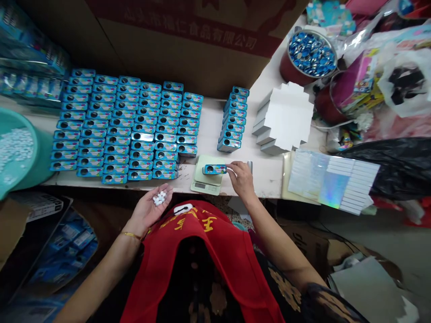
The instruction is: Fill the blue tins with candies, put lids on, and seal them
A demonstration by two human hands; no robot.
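Note:
My left hand (151, 204) is turned palm up and cupped, with a small pile of white candies (159, 198) in it. In front of my body a pale green digital scale (198, 179) stands at the table's edge. One small blue tin (215, 169) with a dark round hole in its top is on the scale. My right hand (240, 177) has thumb and forefinger pinched at the tin's right end, where a tiny white spot shows. Rows of like blue tins (121, 123) stand packed to the left, and a shorter column of tins (235, 117) stands beyond the scale.
At the far left is a turquoise tub (40, 152) of white candies. A large cardboard box (188, 49) walls off the back. To the right are a stack of white cut card (286, 116), a red pot (286, 67) of blue caps and sticker sheets (333, 177).

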